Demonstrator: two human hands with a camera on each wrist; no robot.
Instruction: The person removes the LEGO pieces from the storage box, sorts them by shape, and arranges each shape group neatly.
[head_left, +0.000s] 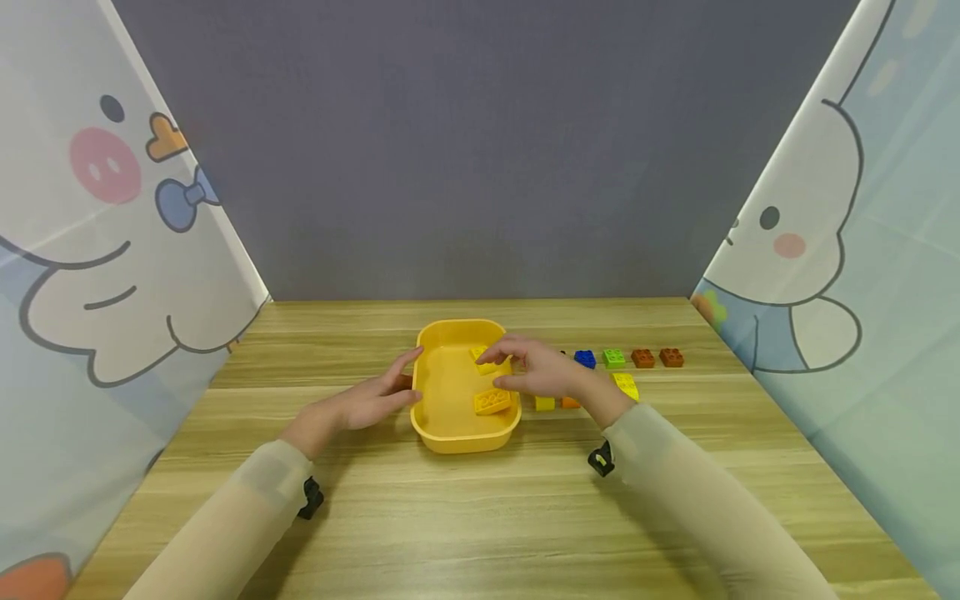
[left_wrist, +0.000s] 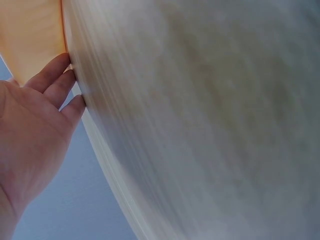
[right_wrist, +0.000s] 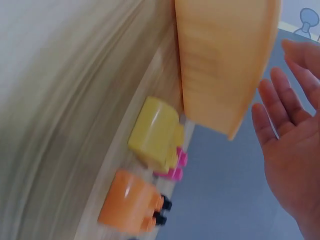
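A yellow plastic tub (head_left: 450, 379) stands on the table with two yellow toy bricks inside, one brick (head_left: 492, 402) near the front right and another brick (head_left: 483, 367) further back, partly covered by my right hand. My left hand (head_left: 372, 402) rests at the tub's left side, thumb and fingers spread against its wall; in the left wrist view its fingertips (left_wrist: 65, 77) reach down by the tub's base. Over the right rim hovers my right hand (head_left: 542, 368), fingers loosely bent above the bricks. Nothing shows between its fingers in the right wrist view.
Right of the tub, a back row holds a blue brick (head_left: 585, 359), a green brick (head_left: 613, 358) and two reddish-brown bricks (head_left: 642, 358). Nearer lie a yellow brick (right_wrist: 155, 132), an orange brick (right_wrist: 129, 202) and another yellow brick (head_left: 626, 385). A grey panel (head_left: 480, 167) rises behind the table.
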